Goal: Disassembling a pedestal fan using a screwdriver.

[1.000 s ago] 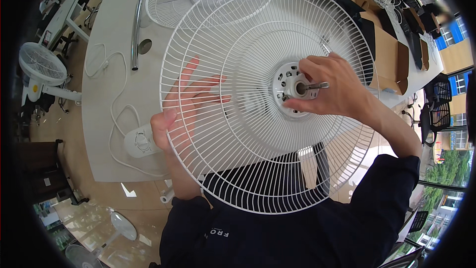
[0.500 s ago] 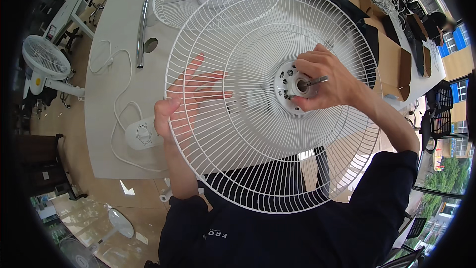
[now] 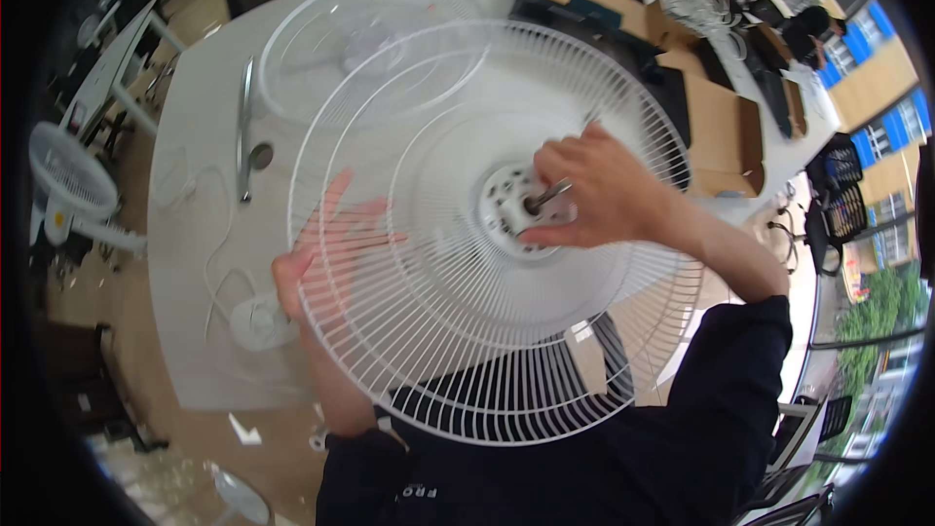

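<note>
A large round white wire fan grille (image 3: 438, 284) is held up in front of me, tilted above the near part of the table. My left hand (image 3: 317, 268) grips its left rim, thumb on the near side and fingers stretched out behind the wires. At the white plastic hub (image 3: 500, 212) with small holes, my right hand (image 3: 604, 190) is closed, fingers curled around the round collar in its middle. A short metal shaft (image 3: 553, 193) sticks out there beside my fingers. The palm side of my right hand is hidden.
On the white table (image 3: 190, 302) lie a second round grille (image 3: 270, 68), a metal tube (image 3: 244, 151) and a white corded base (image 3: 258, 323). An open cardboard box (image 3: 726, 131) and bundled cables (image 3: 693, 8) are at right. A standing fan (image 3: 73, 175) is off to the left.
The view has shifted and is blurred; the grille and both hands appear further left and slightly lower. Both grips look the same.
</note>
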Available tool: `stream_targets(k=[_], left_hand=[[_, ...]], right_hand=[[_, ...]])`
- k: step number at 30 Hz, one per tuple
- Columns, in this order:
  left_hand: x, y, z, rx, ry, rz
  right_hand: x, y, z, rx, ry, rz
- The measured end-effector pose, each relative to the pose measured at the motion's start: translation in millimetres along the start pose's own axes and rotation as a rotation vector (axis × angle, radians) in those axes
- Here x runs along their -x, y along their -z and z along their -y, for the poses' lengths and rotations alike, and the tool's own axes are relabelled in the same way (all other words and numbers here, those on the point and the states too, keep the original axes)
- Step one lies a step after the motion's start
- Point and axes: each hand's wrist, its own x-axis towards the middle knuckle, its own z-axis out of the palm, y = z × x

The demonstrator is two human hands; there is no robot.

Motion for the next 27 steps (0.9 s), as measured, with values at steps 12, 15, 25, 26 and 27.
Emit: stream_targets(k=[12,15,25,26,27], left_hand=[[6.6,-3.6,2.4,-0.134,-0.062,-0.066],[5.5,-8.1,5.1,-0.160,-0.082,-0.086],[11.3,-1.4,1.3,-0.148,-0.068,-0.065],[10.1,-1.9,1.4,-0.148,-0.061,-0.055],[8.3,-2.7,1.3,-0.163,-0.060,-0.063]], right_hand=[[-5.0,-28.5,25.9,-0.125,-0.331,0.074],[-5.6,-29.6,19.8,-0.141,-0.302,0.030],[-14.4,-33.2,-2.1,-0.233,-0.118,0.078],[-14.6,-33.4,-5.2,-0.229,-0.129,0.073],[-14.3,-33.3,-8.5,-0.215,-0.063,0.035]])
